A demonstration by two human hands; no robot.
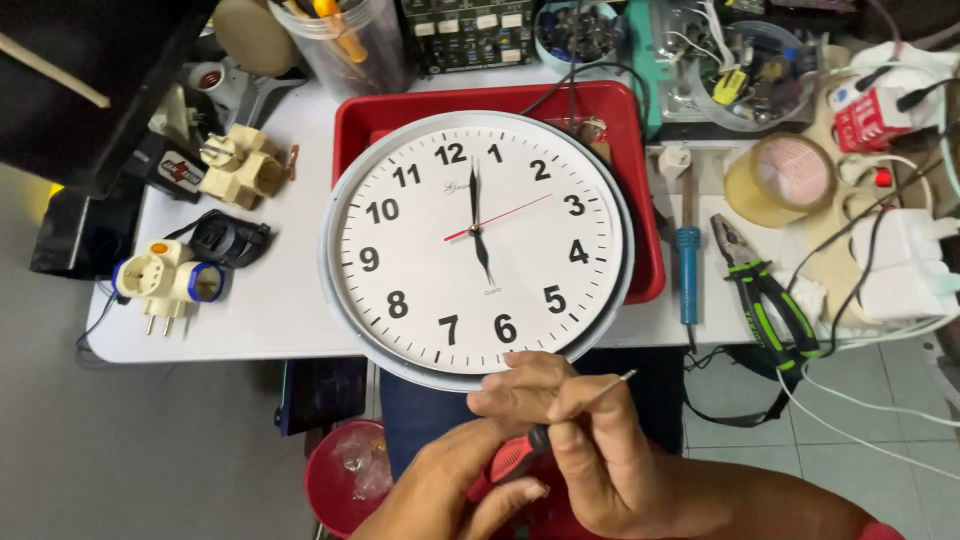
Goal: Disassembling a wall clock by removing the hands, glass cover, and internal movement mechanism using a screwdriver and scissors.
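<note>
Two hands are seen at the near edge of the bench, closed together on a small screwdriver (545,430). Its red grip is wrapped by the left hand (450,490), while its thin metal shaft is pinched between the fingers of the right hand (590,450), the tip pointing up and to the right. A round white wall clock (478,245) is laid face up, partly on a red tray (640,130) at the middle of the bench and overhanging the near edge. The clock face is intact, with its cover and hands in place; no screw or part is seen removed, so the work appears barely begun. Green-handled pliers (765,290) and a blue-handled tool (688,270) are left toward the right edge, plug adapters (170,280) toward the left.
</note>
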